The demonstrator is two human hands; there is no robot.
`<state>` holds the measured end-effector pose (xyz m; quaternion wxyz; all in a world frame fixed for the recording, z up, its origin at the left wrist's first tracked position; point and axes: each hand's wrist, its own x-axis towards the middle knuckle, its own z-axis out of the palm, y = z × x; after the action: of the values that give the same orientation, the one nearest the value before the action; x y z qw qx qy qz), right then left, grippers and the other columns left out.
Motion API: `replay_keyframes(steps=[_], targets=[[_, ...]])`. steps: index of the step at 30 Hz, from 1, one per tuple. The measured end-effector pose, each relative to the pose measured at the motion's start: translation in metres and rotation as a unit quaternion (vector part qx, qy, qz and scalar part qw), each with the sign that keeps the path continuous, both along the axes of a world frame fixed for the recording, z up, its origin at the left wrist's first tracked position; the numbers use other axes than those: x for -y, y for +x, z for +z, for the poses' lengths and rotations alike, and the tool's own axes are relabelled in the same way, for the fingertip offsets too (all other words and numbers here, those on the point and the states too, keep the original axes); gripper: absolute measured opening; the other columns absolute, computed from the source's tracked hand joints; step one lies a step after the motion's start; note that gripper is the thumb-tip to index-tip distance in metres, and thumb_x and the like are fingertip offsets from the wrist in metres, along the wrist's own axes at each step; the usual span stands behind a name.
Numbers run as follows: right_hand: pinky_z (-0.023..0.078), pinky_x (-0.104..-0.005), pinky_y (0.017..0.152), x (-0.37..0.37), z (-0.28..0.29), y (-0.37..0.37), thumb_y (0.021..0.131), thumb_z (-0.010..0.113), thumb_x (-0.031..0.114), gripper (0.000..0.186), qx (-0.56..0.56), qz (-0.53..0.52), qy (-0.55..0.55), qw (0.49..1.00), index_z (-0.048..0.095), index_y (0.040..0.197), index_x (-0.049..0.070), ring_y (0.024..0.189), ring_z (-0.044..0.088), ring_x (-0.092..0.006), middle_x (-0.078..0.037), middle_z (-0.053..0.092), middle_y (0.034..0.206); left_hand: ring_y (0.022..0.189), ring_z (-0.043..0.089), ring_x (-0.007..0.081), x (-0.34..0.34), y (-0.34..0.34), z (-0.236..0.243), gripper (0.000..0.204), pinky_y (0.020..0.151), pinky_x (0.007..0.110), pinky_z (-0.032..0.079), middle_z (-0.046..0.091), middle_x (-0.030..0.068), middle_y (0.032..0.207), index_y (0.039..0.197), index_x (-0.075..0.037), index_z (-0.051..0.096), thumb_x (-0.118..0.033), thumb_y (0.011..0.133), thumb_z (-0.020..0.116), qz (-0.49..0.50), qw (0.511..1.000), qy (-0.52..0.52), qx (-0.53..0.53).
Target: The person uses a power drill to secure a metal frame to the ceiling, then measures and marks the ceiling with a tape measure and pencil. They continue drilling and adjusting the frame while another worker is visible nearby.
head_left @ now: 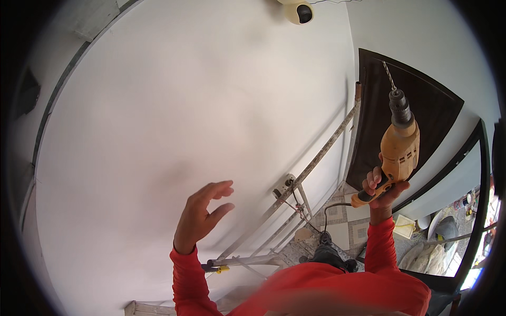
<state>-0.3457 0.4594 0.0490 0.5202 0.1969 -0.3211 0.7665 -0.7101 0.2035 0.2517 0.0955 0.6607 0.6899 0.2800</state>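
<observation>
My right hand (380,189) is wrapped round the handle of an orange and black power drill (399,150), raised on the right. A long spiral bit (389,75) sits in its chuck (400,108) and points up. From the handle a dark cord (337,204) hangs down towards the floor. My left hand (204,213) is lifted in front of the white wall (132,131), with nothing in it. Its fingers are slightly curled and the thumb stands apart from them. Whether it touches the wall I cannot tell.
A paint-spattered metal frame (324,152) leans along the wall, with a socket box (284,185) and wires beside it. A dark brown door (416,89) stands behind the drill. Beyond a doorway (477,174) lie sacks and clutter. A rounded white camera (299,12) is mounted high up.
</observation>
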Motion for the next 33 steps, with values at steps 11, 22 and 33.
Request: replay_keyframes(steps=[11, 22, 33], targets=[[0.053, -0.032, 0.058, 0.0, -0.089, -0.057, 0.079, 0.071, 0.078, 0.093, 0.123, 0.066, -0.12, 0.983, 0.06, 0.114, -0.008, 0.065, 0.067, -0.0239, -0.019, 0.072, 0.086, 0.114, 0.061, 0.0218, -0.312, 0.106, 0.359, 0.078, 0.102, 0.037, 0.047, 0.066, 0.0117, 0.116, 0.136, -0.002, 0.058, -0.069, 0.105, 0.036, -0.158, 0.877, 0.388, -0.235], [0.06, -0.031, 0.063, -0.033, -0.104, -0.05, 0.076, 0.088, 0.054, 0.093, 0.167, 0.188, -0.151, 0.956, 0.051, 0.137, -0.006, 0.074, 0.074, -0.0256, -0.024, 0.073, 0.097, 0.075, 0.07, 0.025, -0.416, 0.091, 0.435, 0.061, 0.076, 0.039, 0.059, 0.07, 0.0103, 0.081, 0.103, 0.0, 0.07, -0.057, 0.104, 0.048, -0.261, 0.934, 0.237, -0.065], [0.06, -0.0307, 0.063, -0.041, -0.106, -0.057, 0.077, 0.086, 0.057, 0.092, 0.166, 0.197, -0.145, 0.955, 0.053, 0.134, -0.007, 0.078, 0.074, -0.0258, -0.022, 0.073, 0.093, 0.064, 0.067, 0.0204, -0.403, 0.079, 0.433, 0.043, 0.066, 0.034, 0.06, 0.069, 0.0087, 0.073, 0.09, -0.002, 0.068, -0.044, 0.098, 0.064, -0.156, 0.957, 0.221, -0.104]])
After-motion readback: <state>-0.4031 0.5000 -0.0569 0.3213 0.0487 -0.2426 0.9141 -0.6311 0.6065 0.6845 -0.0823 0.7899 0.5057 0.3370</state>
